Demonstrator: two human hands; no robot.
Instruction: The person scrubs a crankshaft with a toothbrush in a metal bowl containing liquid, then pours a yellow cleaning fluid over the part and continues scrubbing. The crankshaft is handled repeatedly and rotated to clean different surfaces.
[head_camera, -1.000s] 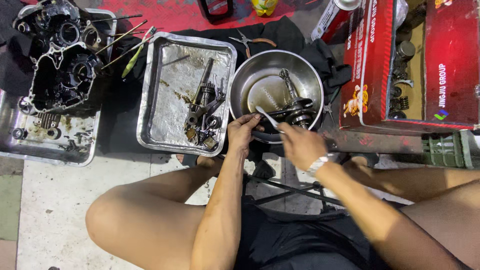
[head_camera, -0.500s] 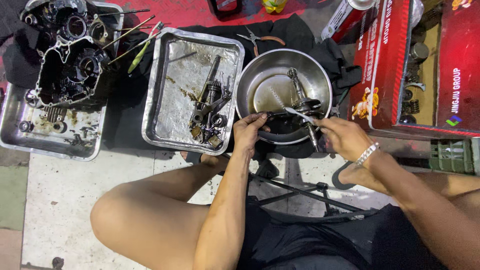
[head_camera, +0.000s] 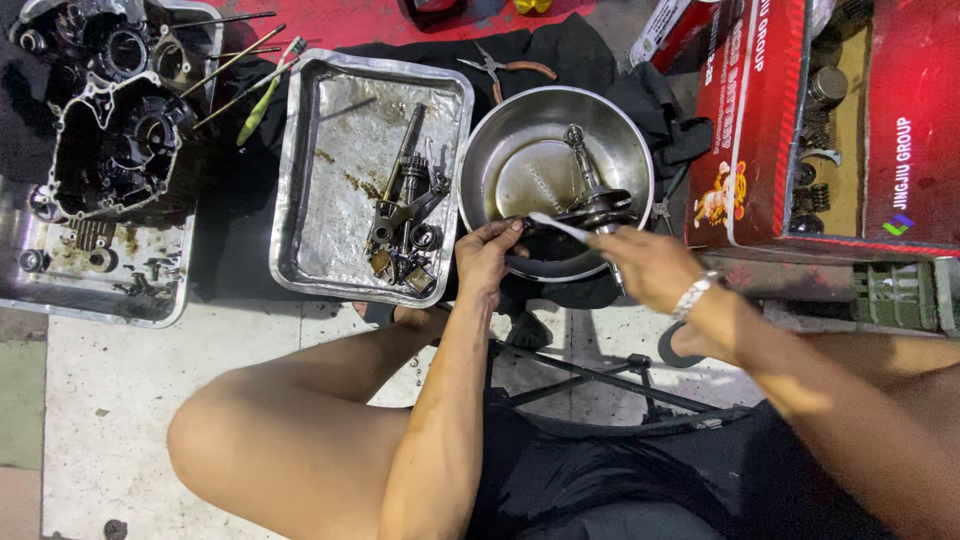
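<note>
Steel round bowl (head_camera: 500, 140), shiny, with a film of brownish liquid, is sitting on the floor on a black cloth (head_camera: 580, 55). The dark greasy crankshaft with its connecting rod (head_camera: 592, 195) is lying inside it, rod end pointing to the far rim.

Left hand (head_camera: 487, 258) is clamping the bowl's near rim; grip pressed together on the edge, thumb over the top. Right hand (head_camera: 645, 265) is pinching the pale slim brush handle (head_camera: 560, 227), its tip lying against the crank webs. Bristle end is too small to make out.

Doing this step well, my read:
- Keeping the left hand firm on the rim, since the bowl is riding on cloth and is likely to skate.
- Working the brush tip into the gaps between the webs and round the rod big end, where grime collects.
- Keeping strokes short and low, so the liquid is not flicking over the rim.
- Turning the crank in the bowl rather than lifting it; it looks heavy and slick.

Nearby: dented rectangular aluminium tray (head_camera: 330, 230) just left of the bowl, holding a gear shaft and small oily parts (head_camera: 405, 225). Further left, a black engine crankcase half (head_camera: 110, 115) is sitting on a second metal tray (head_camera: 60, 300). Pliers with orange handles (head_camera: 505, 68) are lying on the cloth beyond the bowl. Red cardboard box (head_camera: 750, 120) of spare parts is standing to the right.
</note>
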